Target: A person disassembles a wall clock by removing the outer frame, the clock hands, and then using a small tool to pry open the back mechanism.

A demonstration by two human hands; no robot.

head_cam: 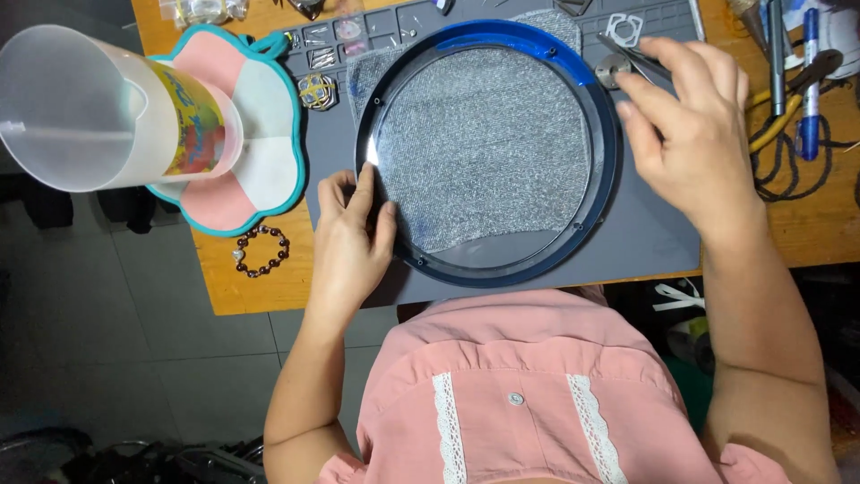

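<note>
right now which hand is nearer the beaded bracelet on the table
Left. The left hand rests on the round tray's left rim, just right of the beaded bracelet; the right hand is far across the tray.

a wooden table (811, 235) with an orange-brown top carries a grey work mat (649, 235) that spreads over most of its middle and reaches the near edge. at the left edge lies a flower-shaped pink and white pad with a teal rim (269, 170), a frosted plastic jug (90, 108) on it, and a dark bead bracelet (262, 251) rests near the near-left corner. cables and pens (802, 99) crowd the right edge.
</note>
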